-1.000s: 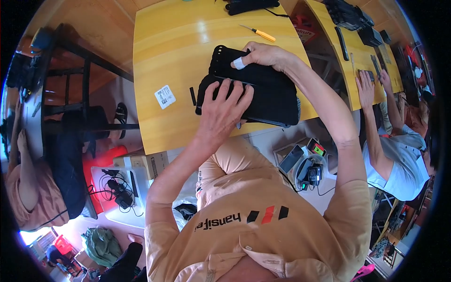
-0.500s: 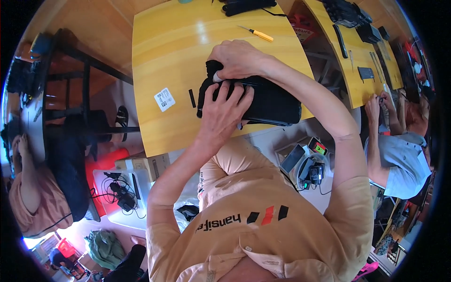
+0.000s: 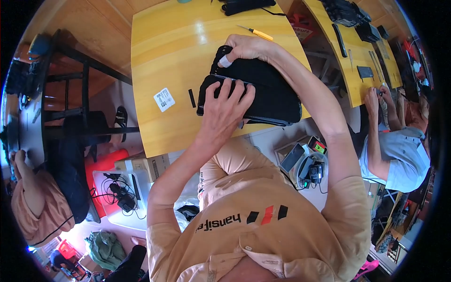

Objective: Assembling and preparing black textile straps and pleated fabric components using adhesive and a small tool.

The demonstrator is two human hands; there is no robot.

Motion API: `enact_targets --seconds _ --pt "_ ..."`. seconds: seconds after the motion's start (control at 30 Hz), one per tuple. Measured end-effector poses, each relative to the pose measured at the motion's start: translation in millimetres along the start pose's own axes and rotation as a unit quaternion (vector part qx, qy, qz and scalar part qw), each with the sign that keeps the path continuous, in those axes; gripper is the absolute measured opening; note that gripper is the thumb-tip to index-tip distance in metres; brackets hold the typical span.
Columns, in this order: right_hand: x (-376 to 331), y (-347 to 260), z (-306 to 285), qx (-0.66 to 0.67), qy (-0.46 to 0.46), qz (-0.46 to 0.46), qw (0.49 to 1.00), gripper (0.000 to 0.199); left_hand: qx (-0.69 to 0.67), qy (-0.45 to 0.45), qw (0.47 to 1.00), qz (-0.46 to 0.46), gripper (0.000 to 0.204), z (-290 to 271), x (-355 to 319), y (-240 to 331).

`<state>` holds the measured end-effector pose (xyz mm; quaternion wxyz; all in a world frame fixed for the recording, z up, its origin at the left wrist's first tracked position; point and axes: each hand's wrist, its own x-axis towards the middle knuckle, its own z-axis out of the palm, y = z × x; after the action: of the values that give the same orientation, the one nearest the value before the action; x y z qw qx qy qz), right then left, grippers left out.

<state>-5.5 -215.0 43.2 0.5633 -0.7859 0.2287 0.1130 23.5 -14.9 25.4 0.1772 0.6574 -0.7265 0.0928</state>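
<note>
A flat black fabric-covered case (image 3: 277, 105) lies near the front edge of the yellow wooden table, its exact kind unclear. My left hand (image 3: 226, 105) grips its left part, fingers bent over the top and thumb at the near edge. At the far side my right hand (image 3: 245, 48) is closed on the case's raised black flap (image 3: 223, 52). A whitish band wraps the right thumb; the fingers behind the flap are partly hidden. Left of the case are a short black strip (image 3: 192, 98) and a white printed label (image 3: 164, 99).
A yellow-handled screwdriver (image 3: 260, 34) lies beyond my right hand, with a black bundle (image 3: 249, 5) at the far edge. Bins with cables (image 3: 120, 195) and chargers (image 3: 310, 171) stand below the table. People sit left and right, one at another tool-strewn table (image 3: 357, 89).
My right hand has moved away and slightly right, lifting the flap and widening the gap from the case. My left hand has stayed nearly in place.
</note>
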Motion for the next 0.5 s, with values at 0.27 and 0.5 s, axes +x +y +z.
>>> enact_targets --seconds 0.27,0.5 --pt "-8 5 -5 0.063 0.018 0.007 0.998 0.015 -0.001 0.021 1.0 0.014 0.064 5 2 -3" --pt "0 21 -6 0.043 0.051 -0.029 0.997 0.013 -0.004 -0.002 1.0 0.018 0.073 3 4 -3"
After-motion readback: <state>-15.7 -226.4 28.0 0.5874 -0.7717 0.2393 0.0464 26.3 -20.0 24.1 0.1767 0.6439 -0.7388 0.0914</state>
